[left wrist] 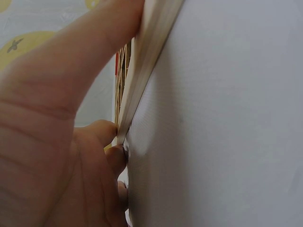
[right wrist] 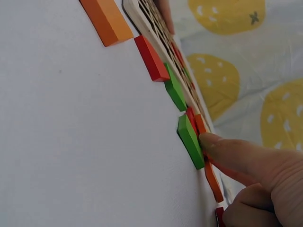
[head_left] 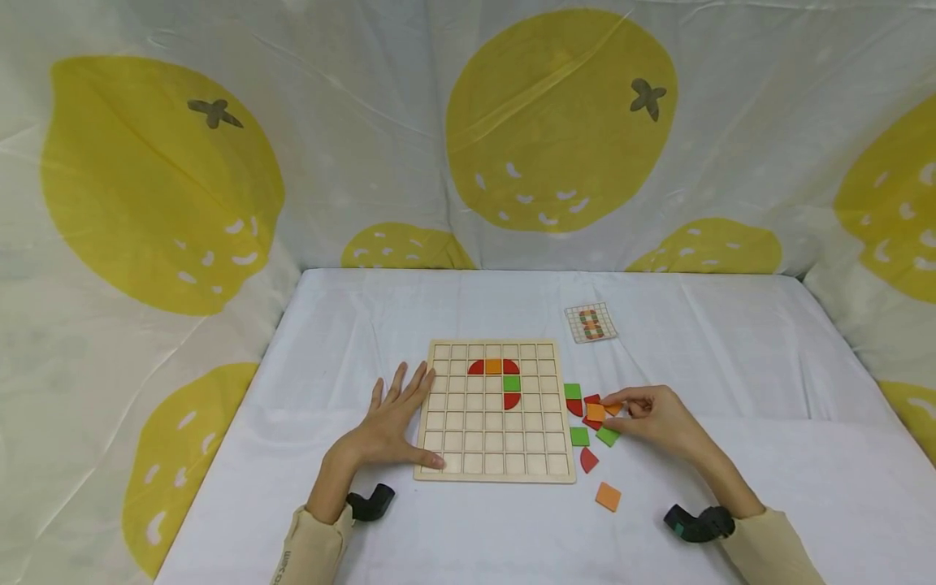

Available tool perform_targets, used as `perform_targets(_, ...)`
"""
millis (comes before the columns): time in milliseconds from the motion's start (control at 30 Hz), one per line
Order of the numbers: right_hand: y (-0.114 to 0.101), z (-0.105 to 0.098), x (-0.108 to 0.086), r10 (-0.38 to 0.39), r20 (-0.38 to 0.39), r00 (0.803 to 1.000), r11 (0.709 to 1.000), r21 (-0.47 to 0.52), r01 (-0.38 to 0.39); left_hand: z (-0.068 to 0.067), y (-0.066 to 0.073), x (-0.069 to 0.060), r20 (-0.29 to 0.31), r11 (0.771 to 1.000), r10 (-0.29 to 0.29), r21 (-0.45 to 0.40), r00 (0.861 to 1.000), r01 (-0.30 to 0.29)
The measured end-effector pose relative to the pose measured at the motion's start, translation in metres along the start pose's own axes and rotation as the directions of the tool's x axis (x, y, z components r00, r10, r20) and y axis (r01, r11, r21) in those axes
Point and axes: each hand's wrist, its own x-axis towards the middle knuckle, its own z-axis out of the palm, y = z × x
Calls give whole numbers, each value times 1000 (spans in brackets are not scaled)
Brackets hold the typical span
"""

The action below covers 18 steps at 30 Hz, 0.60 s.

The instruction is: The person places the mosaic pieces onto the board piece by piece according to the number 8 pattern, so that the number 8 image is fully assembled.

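A wooden grid board (head_left: pixel 453 443) lies on the table, with red quarter-round tiles, an orange square tile (head_left: pixel 493 366) and a green square tile (head_left: pixel 511 383) set in its cells. My left hand (head_left: pixel 387 426) is spread at the board's left side, the thumb on its near corner and the fingers along the edge. In the left wrist view the thumb lies against the board's side (left wrist: pixel 144 61). Right of the board, my right hand (head_left: pixel 654 414) pinches an orange square tile (head_left: pixel 595 413) between thumb and index finger, over a loose group of tiles.
Beside the board lie green tiles (head_left: pixel 580 437), a red quarter-round tile (head_left: pixel 588 461) and, nearer me, another orange tile (head_left: pixel 608 496). A small pattern card (head_left: pixel 591 322) rests beyond the board's far right corner. Lemon-printed cloth (head_left: pixel 366 162) encloses the white-covered table.
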Motion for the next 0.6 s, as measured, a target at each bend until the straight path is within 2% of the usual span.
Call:
perform_targets(200, -11, 13, 6, -37, 6, 999, 999, 34, 37, 0, -1, 0, 3, 1000, 0, 3, 1000, 0)
perform_targets(433, -40, 50, 26, -67, 44, 997, 996, 64, 64, 1, -2, 0, 7, 1000, -6, 6, 1000, 6)
perform_targets(600, -62, 73, 40, -95, 35, 995, 993, 66, 93, 0, -1, 0, 8, 1000, -8, 9, 1000, 8)
